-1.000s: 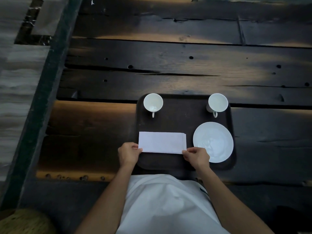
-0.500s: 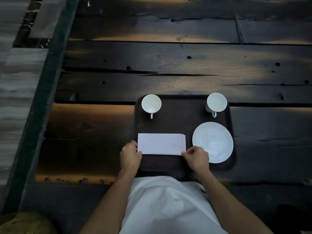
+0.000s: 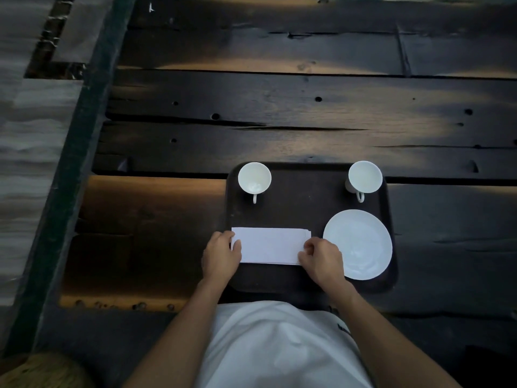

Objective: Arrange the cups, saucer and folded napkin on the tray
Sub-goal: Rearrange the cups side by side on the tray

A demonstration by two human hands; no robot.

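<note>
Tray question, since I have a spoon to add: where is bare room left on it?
On the tray, the middle is bare between the left cup and right cup, above the napkin. Near side is crowded: napkin, saucer.

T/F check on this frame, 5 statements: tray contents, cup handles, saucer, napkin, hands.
1. Two cups stand at the far corners of the tray. True: left cup, right cup.
2. The right cup sits on the saucer. False: the saucer is bare; the cup stands on the tray beyond it.
3. Both cup handles point toward the person. True.
4. The napkin lies on the wooden table, off the tray. False: it lies on the tray, left of the saucer.
5. Only the left hand touches the napkin. False: the right hand is at its other end.
</note>
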